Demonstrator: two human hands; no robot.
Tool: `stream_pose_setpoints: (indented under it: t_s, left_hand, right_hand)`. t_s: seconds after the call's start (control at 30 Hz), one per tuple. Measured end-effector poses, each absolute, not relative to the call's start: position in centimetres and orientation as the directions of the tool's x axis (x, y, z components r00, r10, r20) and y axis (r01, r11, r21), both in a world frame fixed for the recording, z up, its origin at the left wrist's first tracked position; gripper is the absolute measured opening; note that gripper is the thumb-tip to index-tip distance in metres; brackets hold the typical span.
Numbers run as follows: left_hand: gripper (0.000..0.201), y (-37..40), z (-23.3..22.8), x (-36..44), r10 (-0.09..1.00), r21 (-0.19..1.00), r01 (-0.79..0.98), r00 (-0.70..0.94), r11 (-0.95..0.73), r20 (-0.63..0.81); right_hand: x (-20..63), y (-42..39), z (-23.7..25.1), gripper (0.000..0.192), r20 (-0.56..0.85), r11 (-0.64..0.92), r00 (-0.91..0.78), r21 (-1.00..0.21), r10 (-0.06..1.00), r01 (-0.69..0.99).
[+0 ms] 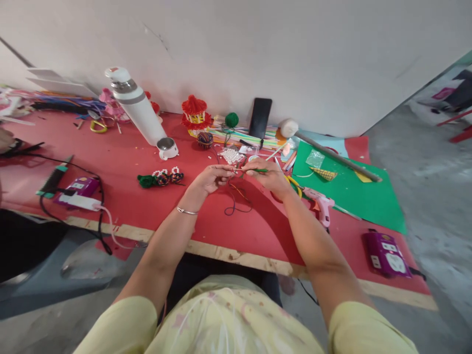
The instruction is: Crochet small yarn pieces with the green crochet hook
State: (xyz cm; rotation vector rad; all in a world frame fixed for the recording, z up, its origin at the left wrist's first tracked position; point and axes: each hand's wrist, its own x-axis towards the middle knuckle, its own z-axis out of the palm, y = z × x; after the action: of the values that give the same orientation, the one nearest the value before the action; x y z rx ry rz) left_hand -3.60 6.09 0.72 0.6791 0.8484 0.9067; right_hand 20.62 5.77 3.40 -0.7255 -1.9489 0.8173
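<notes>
My right hand (268, 177) is closed around a thin crochet hook (261, 170) with a green handle, its tip pointing left. Facing it, my left hand (213, 178) pinches a dark multicoloured yarn at the hook's tip; the stitch is too small to make out. A loose loop of the yarn (229, 213) lies on the red table below my hands. Behind them sit a multicoloured yarn ball (205, 140) and a pile of white beads (231, 156). Left of my hands lie small crocheted pieces with white beads (162, 178), green at one end.
A white thermos (138, 105) and its cup (167, 148) stand at back left. A red paper lantern (194, 115), green yarn ball (231, 119) and phone (260, 118) line the wall. Right are a pink glue gun (321, 204), green sheet (379, 196) and purple power box (386, 253).
</notes>
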Motion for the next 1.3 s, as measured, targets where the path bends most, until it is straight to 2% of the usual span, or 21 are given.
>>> stream_pose_setpoints:
  t_s: [0.17,0.37,0.47,0.57,0.63,0.7,0.77,0.83,0.9,1.0,1.1,1.2,1.3]
  left_hand:
    - [0.027,5.9,0.7,-3.5,0.857,0.812,-0.338,0.386,0.476,-0.342]
    - [0.027,5.4,1.2,-3.4,0.851,0.833,-0.274,0.374,0.480,-0.368]
    - [0.029,5.3,1.3,-3.1,0.872,0.848,-0.285,0.349,0.446,-0.342]
    - [0.040,5.2,1.1,-2.4,0.934,0.884,-0.334,0.254,0.327,-0.249]
    - [0.043,5.2,0.8,-1.7,0.978,0.921,-0.334,0.135,0.198,-0.161]
    - [0.040,5.3,0.3,-0.9,0.997,0.952,-0.296,0.002,0.077,-0.080]
    - [0.038,5.4,-0.1,-0.2,0.995,0.961,-0.274,-0.087,0.025,-0.050]
    - [0.036,5.4,-0.2,0.1,0.991,0.950,-0.309,-0.106,0.046,-0.083]
    - [0.032,5.4,-0.1,0.0,0.986,0.913,-0.389,-0.051,0.125,-0.156]
    - [0.032,5.4,0.6,-0.8,0.957,0.829,-0.480,0.137,0.289,-0.254]
    - [0.030,5.4,1.3,-1.9,0.910,0.788,-0.463,0.284,0.406,-0.302]
    - [0.026,5.4,1.5,-2.6,0.892,0.785,-0.437,0.315,0.439,-0.323]
    - [0.026,5.5,1.3,-3.0,0.881,0.790,-0.412,0.338,0.455,-0.331]
  right_hand:
    - [21.3,5.5,4.5,0.017,0.462,0.603,-0.503,-0.782,0.730,0.156]
    - [21.9,5.4,4.5,0.020,0.374,0.475,-0.465,-0.872,0.803,0.118]
    - [20.6,5.5,2.8,0.027,0.296,0.317,-0.384,-0.949,0.875,-0.009]
    - [18.1,5.3,0.7,0.036,0.235,0.201,-0.221,-0.966,0.947,-0.165]
    - [16.6,4.9,-0.2,0.036,0.275,0.264,-0.135,-0.960,0.952,-0.095]
    - [15.8,4.4,-0.5,0.032,0.401,0.408,-0.090,-0.910,0.912,0.081]
    - [15.6,3.9,-0.5,0.026,0.555,0.562,-0.106,-0.786,0.825,0.259]
    - [15.8,3.6,-0.5,0.022,0.666,0.670,-0.159,-0.644,0.729,0.370]
    - [15.9,3.6,-0.7,0.021,0.723,0.727,-0.202,-0.552,0.661,0.408]
    - [15.9,3.7,-0.9,0.020,0.753,0.763,-0.212,-0.527,0.623,0.374]
    - [16.3,4.1,-0.5,0.019,0.705,0.732,-0.211,-0.614,0.677,0.296]
    - [17.6,4.7,0.7,0.019,0.598,0.650,-0.264,-0.733,0.757,0.200]
    - [19.6,5.4,2.2,0.019,0.506,0.583,-0.355,-0.797,0.786,0.156]
